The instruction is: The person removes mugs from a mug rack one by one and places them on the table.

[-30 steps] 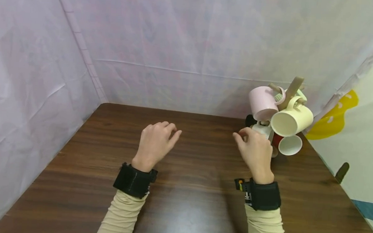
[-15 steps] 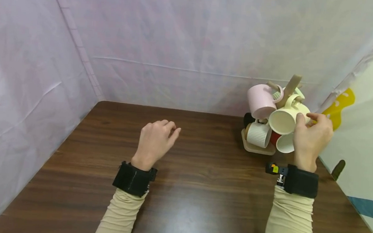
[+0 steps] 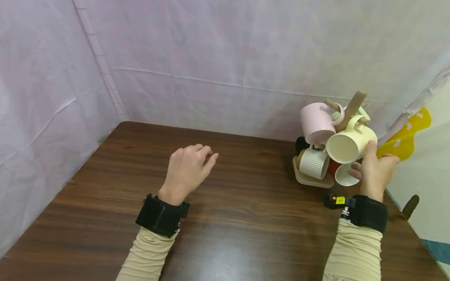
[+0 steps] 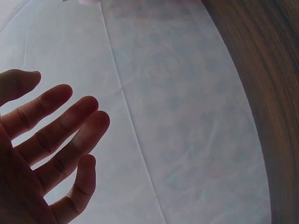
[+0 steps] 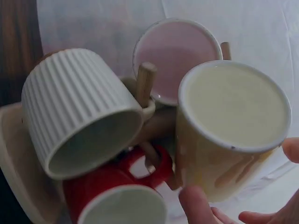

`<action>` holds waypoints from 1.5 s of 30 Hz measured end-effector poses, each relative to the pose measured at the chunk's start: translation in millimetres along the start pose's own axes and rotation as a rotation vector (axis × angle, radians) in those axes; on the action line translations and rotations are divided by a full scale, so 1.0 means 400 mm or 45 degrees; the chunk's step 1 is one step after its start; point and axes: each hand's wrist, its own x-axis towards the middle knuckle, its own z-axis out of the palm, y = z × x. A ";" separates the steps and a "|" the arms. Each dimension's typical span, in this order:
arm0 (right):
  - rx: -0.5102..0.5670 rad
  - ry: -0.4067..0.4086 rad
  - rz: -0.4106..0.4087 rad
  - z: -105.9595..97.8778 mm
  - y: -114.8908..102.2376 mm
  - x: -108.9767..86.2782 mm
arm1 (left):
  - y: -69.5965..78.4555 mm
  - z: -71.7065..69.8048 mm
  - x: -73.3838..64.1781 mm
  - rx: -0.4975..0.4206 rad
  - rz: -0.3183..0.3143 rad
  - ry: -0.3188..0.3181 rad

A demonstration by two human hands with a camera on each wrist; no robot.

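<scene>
A pale yellow mug [image 3: 347,143] hangs by its handle on a wooden mug tree [image 3: 351,110], its mouth facing outward. My right hand [image 3: 377,170] is at the mug's lower right side, fingers spread. In the right wrist view, fingertips [image 5: 195,205] lie close along the yellow mug's wall; whether they touch it I cannot tell. Just below hangs a red mug [image 5: 96,189] with a white inside, partly behind my fingers in the head view. My left hand [image 3: 187,170] hovers over the left part of the table, fingers loosely bent, holding nothing.
A pink mug [image 3: 317,121] and a ribbed white mug [image 3: 313,163] hang on the rack's left side. A pale green mug [image 3: 363,114] is partly hidden behind. The rack's base [image 3: 313,181] stands on the dark wooden table [image 3: 222,207], near a hanging fabric wall [image 3: 213,52].
My right hand moved right from in front of the ribbed white mug to the yellow mug's right side, then turned with its fingers below that mug. The left hand stays put.
</scene>
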 end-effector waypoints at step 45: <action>0.734 -0.370 0.212 0.015 -0.020 0.008 | 0.006 0.004 0.003 -0.028 -0.011 0.006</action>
